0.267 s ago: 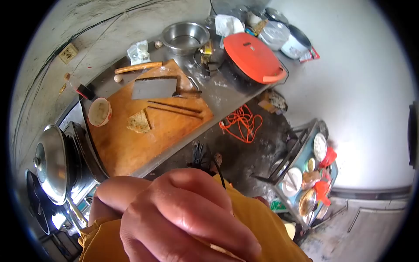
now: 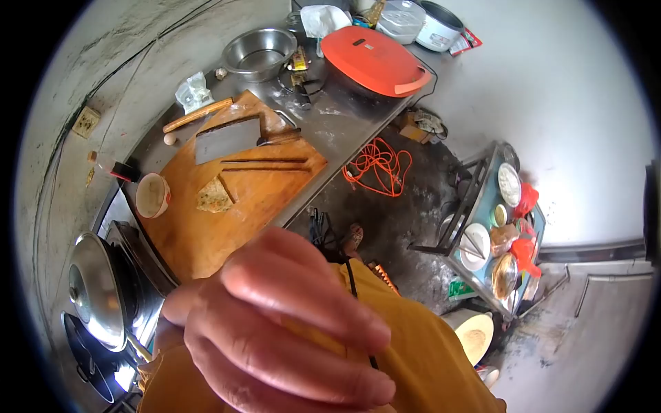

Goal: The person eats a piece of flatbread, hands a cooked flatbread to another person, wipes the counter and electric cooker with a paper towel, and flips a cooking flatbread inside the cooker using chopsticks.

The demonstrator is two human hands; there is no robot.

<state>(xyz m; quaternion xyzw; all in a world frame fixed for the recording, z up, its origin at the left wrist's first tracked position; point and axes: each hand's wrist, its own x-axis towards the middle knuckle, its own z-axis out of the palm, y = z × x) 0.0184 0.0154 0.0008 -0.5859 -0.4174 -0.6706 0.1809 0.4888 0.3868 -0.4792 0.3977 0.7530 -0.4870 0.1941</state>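
My left hand [image 2: 275, 330] is raised close to the camera, back turned toward it. Its fingers are bent, and whatever they may hold is hidden behind them. My right hand is out of view. Beyond the raised hand, a wooden cutting board [image 2: 179, 241] lies on the metal counter. On the board rest a piece of flatbread flecked with green [image 2: 215, 197], a pair of dark chopsticks [image 2: 265, 161] and a cleaver [image 2: 227, 140]. A bowl [image 2: 153, 195] stands at the board's left edge.
A rolling pin [image 2: 198, 115], a steel basin [image 2: 260, 55] and a red-lidded electric pan [image 2: 375, 60] sit along the counter. At left is a lidded wok [image 2: 100, 292]. An orange cord [image 2: 379, 167] lies on the floor; a low table [image 2: 454, 256] with dishes stands right.
The view has shifted, so the counter sits further left and the low table shows more. My left hand stays near the camera, its fingers now slightly further apart.
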